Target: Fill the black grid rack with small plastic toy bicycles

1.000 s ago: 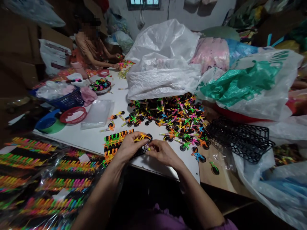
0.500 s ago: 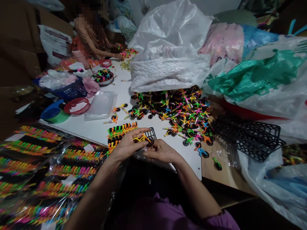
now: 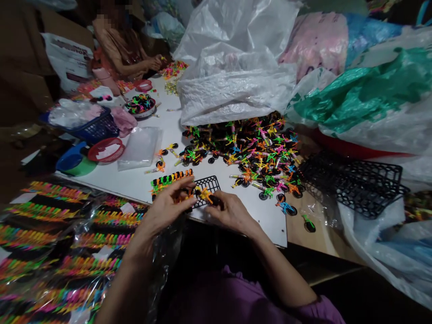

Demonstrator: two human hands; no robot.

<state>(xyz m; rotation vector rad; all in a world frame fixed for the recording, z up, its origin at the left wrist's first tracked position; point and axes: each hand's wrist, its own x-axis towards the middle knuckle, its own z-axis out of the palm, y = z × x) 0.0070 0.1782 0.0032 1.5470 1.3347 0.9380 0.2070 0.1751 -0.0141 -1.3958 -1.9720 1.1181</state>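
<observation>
Toy bicycle (image 3: 206, 196), orange and yellow, pinched in my right hand (image 3: 229, 213) just above a black rack (image 3: 208, 185) on the desk (image 3: 266, 225); my left hand (image 3: 167, 204), half open, lies at the rack's end, any hold unclear, beside a row of bicycles (image 3: 170, 178)

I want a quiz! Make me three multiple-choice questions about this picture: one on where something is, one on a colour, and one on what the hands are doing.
1. Where is the big heap of toy bicycles?
A. On the white table
B. In a blue basket
C. On the floor

2. What colour are the wheels?
A. Red
B. Black
C. White

3. What are the hands doing?
A. Lifting a sack
B. Resting in a lap
C. Working at a small toy bicycle

Answers:
1. A: the heap spreads across the tabletop.
2. B: black wheels show throughout the heap.
3. C: the left hand and right hand meet around it.
</observation>
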